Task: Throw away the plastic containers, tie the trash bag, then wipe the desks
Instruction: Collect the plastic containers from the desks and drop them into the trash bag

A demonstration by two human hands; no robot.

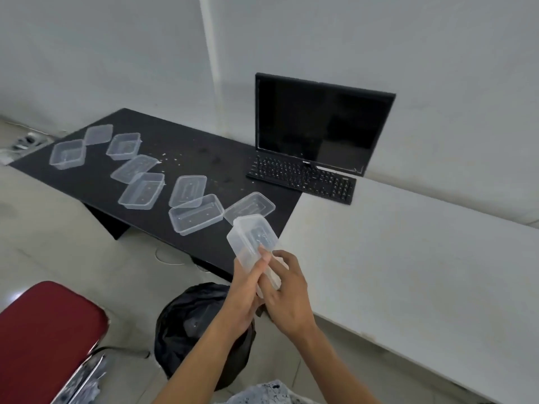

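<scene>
One clear plastic container (pixel 252 243), in hand: you are holding it tilted above the near right corner of the black worktop (pixel 204 153), its far end pointing away from you.

Two hands on it: your left hand (pixel 248 290) is gripping the lower end, its fingers (pixel 264 255) curling up over the container's side. Your right hand (pixel 287 293) is gripping the same end from the other side, fingers wrapped round the plastic.

Eight further clear pieces (pixel 142 190), tubs and lids, are lying scattered across the black worktop, running from its far left corner towards the near right. The nearest piece (pixel 249 206) is sitting just behind the held container.

One black trash bag (pixel 189 322) is standing on the floor under your left forearm, close to the worktop's near edge.

One white worktop (pixel 408 258) is adjoining the black one on the right.

One dark monitor (pixel 320 123) is standing against the wall where the two worktops are meeting, and one black keyboard (pixel 303 177) is lying just in front of it, straddling the seam.

Some pale crumbs (pixel 169 158) are lying on the black worktop between the containers and the monitor.

One red chair seat (pixel 43 330) is showing at lower left.
</scene>
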